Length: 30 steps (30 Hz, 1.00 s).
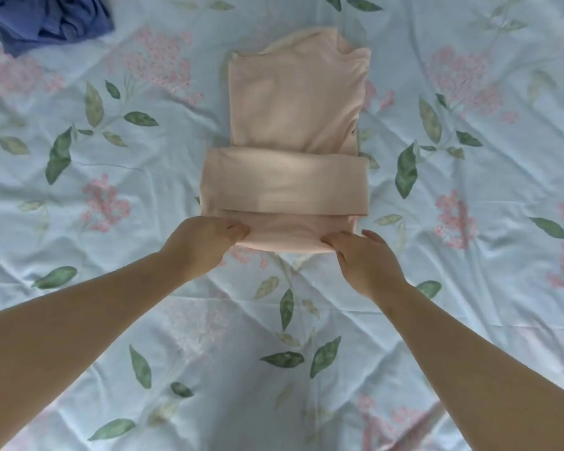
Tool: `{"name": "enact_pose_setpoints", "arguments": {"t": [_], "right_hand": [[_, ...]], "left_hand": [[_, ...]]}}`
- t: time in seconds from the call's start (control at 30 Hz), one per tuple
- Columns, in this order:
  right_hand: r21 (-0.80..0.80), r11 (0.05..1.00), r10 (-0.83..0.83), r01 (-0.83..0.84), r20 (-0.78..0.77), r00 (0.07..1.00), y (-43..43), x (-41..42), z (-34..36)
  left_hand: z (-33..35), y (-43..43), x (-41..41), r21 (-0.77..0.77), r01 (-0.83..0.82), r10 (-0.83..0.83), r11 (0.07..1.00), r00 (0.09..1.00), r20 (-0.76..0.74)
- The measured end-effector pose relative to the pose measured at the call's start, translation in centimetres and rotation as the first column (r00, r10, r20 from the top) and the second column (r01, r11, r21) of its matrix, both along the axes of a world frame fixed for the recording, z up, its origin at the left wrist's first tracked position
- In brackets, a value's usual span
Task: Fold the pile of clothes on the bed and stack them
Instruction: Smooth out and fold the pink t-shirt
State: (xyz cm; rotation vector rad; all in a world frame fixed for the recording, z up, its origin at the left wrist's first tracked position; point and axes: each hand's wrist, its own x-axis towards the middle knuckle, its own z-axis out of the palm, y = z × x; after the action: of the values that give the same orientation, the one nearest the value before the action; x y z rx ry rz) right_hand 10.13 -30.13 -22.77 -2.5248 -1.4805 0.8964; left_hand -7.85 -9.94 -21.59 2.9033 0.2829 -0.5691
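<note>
While your left hand (209, 237) and right hand (355, 252) pinch the near corners of the peach shirt (293, 102) lying mid-way across the bed (111, 320), treat it as light, soft and floppy: lift both corners evenly.

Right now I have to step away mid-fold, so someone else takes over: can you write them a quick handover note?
Left hand: grips the near left corner of the peach garment.
Right hand: pinches its near right corner.
The peach garment lies mid-bed on the floral sheet, narrowed and folded up from the near end. A blue garment lies crumpled at the far left.
Done: peach garment partly folded.
Left: finish this fold, fold the blue garment, stack both.
</note>
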Motion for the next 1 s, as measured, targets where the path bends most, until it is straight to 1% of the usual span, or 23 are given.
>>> {"name": "enact_pose_setpoints", "arguments": {"t": [0.07,0.1,0.2,0.27,0.3,0.33,0.37,0.4,0.43,0.47,0.5,0.53,0.57,0.6,0.63,0.73,0.77,0.8,0.83,0.9,0.93,0.97,1.0], "right_hand": [[-0.214,0.976,0.008,-0.028,-0.094,0.996,-0.7,-0.5,1.6],[-0.304,0.951,0.013,-0.059,-0.149,0.989,-1.2,-1.1,2.3],[-0.458,0.875,0.013,-0.160,-0.309,0.951,-3.0,-3.2,3.6],[-0.513,0.849,-0.126,-0.125,-0.426,0.896,-4.8,-4.5,3.4],[-0.524,0.851,-0.243,-0.037,-0.455,0.856,-5.8,-4.9,3.0],[-0.519,0.848,-0.377,0.106,-0.451,0.809,-6.7,-5.2,2.7],[-0.487,0.824,-0.510,0.290,-0.412,0.755,-7.4,-5.3,2.4],[-0.409,0.779,-0.613,0.475,-0.341,0.712,-7.8,-5.4,2.1],[-0.308,0.718,-0.694,0.624,-0.261,0.671,-8.1,-5.3,1.7],[-0.221,0.644,-0.764,0.732,-0.224,0.605,-8.2,-5.2,1.3],[-0.201,0.564,-0.821,0.801,-0.239,0.519,-8.0,-5.0,1.1],[-0.241,0.495,-0.857,0.835,-0.292,0.424,-7.8,-4.9,0.8],[-0.302,0.443,-0.873,0.844,-0.357,0.331,-7.4,-4.7,0.6],[-0.359,0.410,-0.877,0.838,-0.407,0.255,-7.1,-4.5,0.4],[-0.392,0.393,-0.876,0.832,-0.434,0.210,-6.8,-4.4,0.4],[-0.391,0.367,-0.881,0.844,-0.439,0.179,-6.2,-3.6,0.4],[-0.402,0.339,-0.882,0.851,-0.451,0.139,-6.1,-3.3,0.4],[-0.429,0.300,-0.879,0.852,-0.471,0.072,-6.0,-3.2,0.5],[-0.469,0.246,-0.868,0.848,-0.495,-0.022,-5.9,-3.0,0.6],[-0.568,0.130,-0.796,0.813,-0.549,-0.256,-5.4,-2.8,1.1],[-0.603,0.092,-0.738,0.793,-0.576,-0.352,-5.0,-2.6,1.5],[-0.626,0.068,-0.687,0.777,-0.595,-0.418,-4.6,-2.4,1.7],[-0.630,0.044,-0.655,0.775,-0.605,-0.454,-4.1,-2.2,2.0]], "left_hand": [[0.6,-0.5,-0.3,-0.088,-0.031,0.007,0.996,0.966,-0.259],[1.0,-1.2,-0.4,-0.153,-0.054,-0.002,0.987,0.938,-0.348],[1.9,-3.6,-1.2,-0.294,-0.045,-0.118,0.955,0.852,-0.511],[1.8,-4.4,-2.4,-0.381,-0.135,-0.128,0.915,0.796,-0.591],[1.5,-4.7,-3.3,-0.402,-0.249,-0.054,0.881,0.791,-0.609],[1.2,-4.8,-4.0,-0.405,-0.386,0.077,0.829,0.796,-0.600],[1.0,-4.8,-4.6,-0.390,-0.509,0.258,0.767,0.802,-0.539],[0.6,-4.7,-5.1,-0.348,-0.602,0.451,0.719,0.785,-0.425],[0.3,-4.6,-5.4,-0.288,-0.688,0.620,0.666,0.725,-0.300],[0.0,-4.5,-5.7,-0.248,-0.777,0.749,0.579,0.627,-0.215],[-0.4,-4.3,-5.7,-0.232,-0.851,0.833,0.472,0.516,-0.200],[-0.6,-4.2,-5.7,-0.242,-0.904,0.877,0.353,0.410,-0.251],[-0.9,-4.0,-5.7,-0.270,-0.929,0.885,0.254,0.335,-0.322],[-1.2,-3.9,-5.6,-0.303,-0.934,0.875,0.190,0.301,-0.380],[-1.3,-3.7,-5.5,-0.336,-0.931,0.865,0.146,0.285,-0.413],[-1.3,-3.1,-5.1,-0.424,-0.905,0.873,0.006,0.212,-0.440],[-1.3,-2.9,-4.9,-0.439,-0.897,0.865,-0.050,0.181,-0.467],[-1.1,-2.7,-4.6,-0.442,-0.891,0.850,-0.102,0.152,-0.504],[-1.0,-2.5,-4.5,-0.432,-0.889,0.827,-0.155,0.123,-0.548],[-0.8,-2.4,-4.2,-0.381,-0.891,0.757,-0.247,0.068,-0.650],[-0.6,-2.4,-4.1,-0.346,-0.901,0.719,-0.263,0.056,-0.693],[-0.5,-2.3,-3.9,-0.315,-0.914,0.689,-0.257,0.056,-0.723],[-0.4,-2.2,-3.8,-0.296,-0.923,0.669,-0.244,0.060,-0.740]]}}
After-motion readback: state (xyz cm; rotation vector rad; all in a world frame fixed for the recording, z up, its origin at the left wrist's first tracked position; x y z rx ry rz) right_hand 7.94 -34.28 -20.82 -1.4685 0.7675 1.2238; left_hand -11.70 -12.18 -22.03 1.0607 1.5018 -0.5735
